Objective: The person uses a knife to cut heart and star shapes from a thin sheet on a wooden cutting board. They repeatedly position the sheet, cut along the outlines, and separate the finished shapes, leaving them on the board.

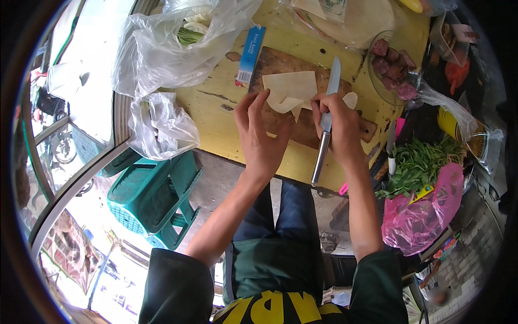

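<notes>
A scarred wooden cutting board [279, 65] lies on the yellow tabletop before me. On it is a thin pale dough sheet [292, 87], with a straight far edge and an uneven, torn-looking near edge. My left hand [259, 125] hovers over the board's left part, fingers apart, fingertips at the sheet's left edge. In my right hand [340, 119] is a metal-handled knife [333, 81], gripped near the base of the blade. Its tip points away from me and its handle sticks out towards me. My right fingertips meet the sheet's right edge. A small pale scrap [350, 99] shows beyond that hand.
A glass bowl [371, 77] of purple food chunks stands at right, near leafy greens [425, 156] and a pink plastic bag [423, 214]. A blue knife box [251, 52] lies left of the board. White plastic bags [162, 125] and green stools [149, 194] are at left.
</notes>
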`<state>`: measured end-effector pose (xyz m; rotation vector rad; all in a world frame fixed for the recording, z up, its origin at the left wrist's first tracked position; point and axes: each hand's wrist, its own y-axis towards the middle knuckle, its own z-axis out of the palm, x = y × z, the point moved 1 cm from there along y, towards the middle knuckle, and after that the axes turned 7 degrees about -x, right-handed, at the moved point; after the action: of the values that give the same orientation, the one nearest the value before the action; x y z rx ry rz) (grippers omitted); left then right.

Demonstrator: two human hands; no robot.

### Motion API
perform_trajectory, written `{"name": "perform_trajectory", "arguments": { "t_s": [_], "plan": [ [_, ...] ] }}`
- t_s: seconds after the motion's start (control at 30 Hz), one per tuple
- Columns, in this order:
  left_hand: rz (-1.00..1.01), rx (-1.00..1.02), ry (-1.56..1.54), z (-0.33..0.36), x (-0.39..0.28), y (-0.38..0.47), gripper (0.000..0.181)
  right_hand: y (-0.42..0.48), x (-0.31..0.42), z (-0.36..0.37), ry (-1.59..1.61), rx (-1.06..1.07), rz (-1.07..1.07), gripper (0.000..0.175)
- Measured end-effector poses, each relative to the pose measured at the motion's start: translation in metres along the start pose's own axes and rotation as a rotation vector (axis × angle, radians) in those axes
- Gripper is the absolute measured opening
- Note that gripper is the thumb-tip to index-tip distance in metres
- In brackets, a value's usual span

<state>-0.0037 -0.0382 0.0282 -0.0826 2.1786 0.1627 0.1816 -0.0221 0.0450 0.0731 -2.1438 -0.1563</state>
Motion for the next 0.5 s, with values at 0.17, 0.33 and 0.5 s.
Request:
{"name": "perform_trajectory", "arguments": {
  "t_s": [0.17,0.33,0.5],
  "plan": [
    [0.000,-0.009,0.211,0.016,0.001,0.010,0.080,0.010,-0.003,0.000,-0.058,0.041,-0.029,0.013],
    [0.011,0.002,0.244,0.022,0.001,0.011,0.080,0.012,-0.005,-0.001,-0.087,0.013,-0.055,0.016],
    [0.021,0.004,0.277,0.023,0.004,0.012,0.083,0.007,-0.008,-0.002,-0.043,-0.062,-0.101,0.028]
  ]
}}
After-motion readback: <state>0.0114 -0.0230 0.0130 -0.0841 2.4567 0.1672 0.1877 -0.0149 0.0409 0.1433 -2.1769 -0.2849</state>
